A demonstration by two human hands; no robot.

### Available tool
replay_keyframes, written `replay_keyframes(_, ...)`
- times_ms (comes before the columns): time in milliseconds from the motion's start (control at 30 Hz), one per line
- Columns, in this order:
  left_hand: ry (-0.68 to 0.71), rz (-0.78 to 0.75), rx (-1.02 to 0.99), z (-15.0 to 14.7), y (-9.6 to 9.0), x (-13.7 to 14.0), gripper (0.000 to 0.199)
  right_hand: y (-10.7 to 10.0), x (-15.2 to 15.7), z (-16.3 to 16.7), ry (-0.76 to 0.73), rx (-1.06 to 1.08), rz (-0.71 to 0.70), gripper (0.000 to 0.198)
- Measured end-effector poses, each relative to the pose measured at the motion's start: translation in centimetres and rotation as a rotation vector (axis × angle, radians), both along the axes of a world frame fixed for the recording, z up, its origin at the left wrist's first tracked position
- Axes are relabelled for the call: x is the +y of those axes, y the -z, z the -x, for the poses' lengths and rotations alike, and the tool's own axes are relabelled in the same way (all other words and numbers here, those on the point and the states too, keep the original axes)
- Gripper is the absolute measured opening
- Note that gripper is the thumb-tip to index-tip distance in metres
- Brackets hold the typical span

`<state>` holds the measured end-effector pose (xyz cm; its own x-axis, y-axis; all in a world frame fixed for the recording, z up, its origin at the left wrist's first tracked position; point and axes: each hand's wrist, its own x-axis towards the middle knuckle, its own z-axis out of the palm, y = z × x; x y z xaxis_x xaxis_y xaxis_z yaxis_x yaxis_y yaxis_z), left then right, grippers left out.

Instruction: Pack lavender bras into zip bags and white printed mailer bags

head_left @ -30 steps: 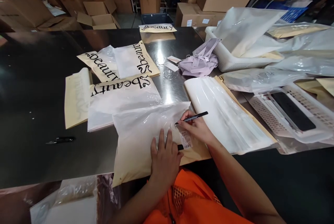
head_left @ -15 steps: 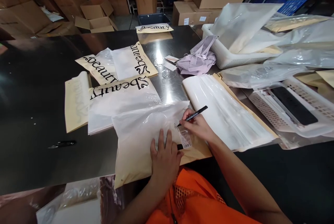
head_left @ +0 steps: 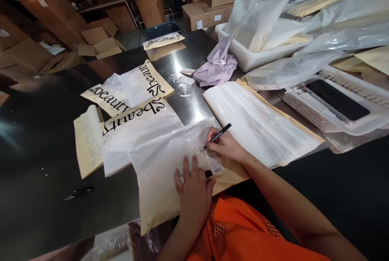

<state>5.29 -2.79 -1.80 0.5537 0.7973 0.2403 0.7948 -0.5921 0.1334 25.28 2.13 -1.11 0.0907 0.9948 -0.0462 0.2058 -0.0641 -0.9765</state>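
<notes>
My right hand [head_left: 223, 145] is closed around a black marker pen [head_left: 221, 132], whose tip touches a pale plastic bag [head_left: 161, 163] beside some handwritten strokes. Just below the pen tip, a barcode label [head_left: 215, 163] shows on the bag. My left hand [head_left: 194, 186] lies flat on the bag with its fingers spread. Between its thumb and fingers shows a small black piece [head_left: 208, 173]; whether it is held there I cannot tell. Behind the bag, several packed bags with black "beauty" lettering [head_left: 133, 117] overlap. To the right lies a stack of clear plastic bags [head_left: 258, 125].
A lilac cloth item [head_left: 217, 66] with tags lies beyond the bags. White baskets [head_left: 261, 58] and filled bags line the right side. Black thread snips [head_left: 79, 192] lie on the dark table [head_left: 115, 204] at left. Cardboard boxes [head_left: 100, 40] stand behind the table.
The view has turned a little, so the scene appears tilted. The right hand has moved the marker slightly, and more strokes show on the bag. My left hand keeps its place.
</notes>
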Motion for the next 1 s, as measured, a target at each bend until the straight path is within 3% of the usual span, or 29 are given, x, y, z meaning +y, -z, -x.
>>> replay_keyframes(167,0.005,-0.016,-0.025,0.1,0.1,0.1,0.028,-0.4,-0.2,-0.3,-0.034,0.002,0.007,0.012)
replay_keyframes(367,0.029,-0.043,-0.058,0.3,0.5,0.2,0.030,-0.9,0.0,-0.8,0.109,-0.113,-0.073,0.009)
replay_keyframes(567,0.017,-0.056,-0.063,0.3,0.9,0.4,0.028,-0.8,0.0,-1.0,-0.029,-0.171,-0.031,0.008)
replay_keyframes(667,0.038,-0.061,-0.058,0.6,0.7,0.5,0.027,-0.6,-0.1,-1.1,0.106,-0.186,-0.061,0.010)
replay_keyframes(767,0.056,-0.064,-0.074,0.6,0.2,0.9,0.025,-0.9,-0.6,-1.3,0.304,-0.009,-0.082,0.010)
replay_keyframes(833,0.054,-0.081,-0.119,0.2,-0.5,1.3,0.024,-1.7,-1.4,-1.4,0.358,0.191,-0.119,0.016)
replay_keyframes(900,0.068,-0.092,-0.164,-0.5,-1.5,1.8,0.024,-3.0,-2.6,-1.2,0.340,0.347,-0.177,0.027)
replay_keyframes(1000,0.133,-0.059,-0.173,-1.8,-3.3,2.4,0.024,-5.0,-4.4,-0.7,0.269,0.420,-0.225,0.035)
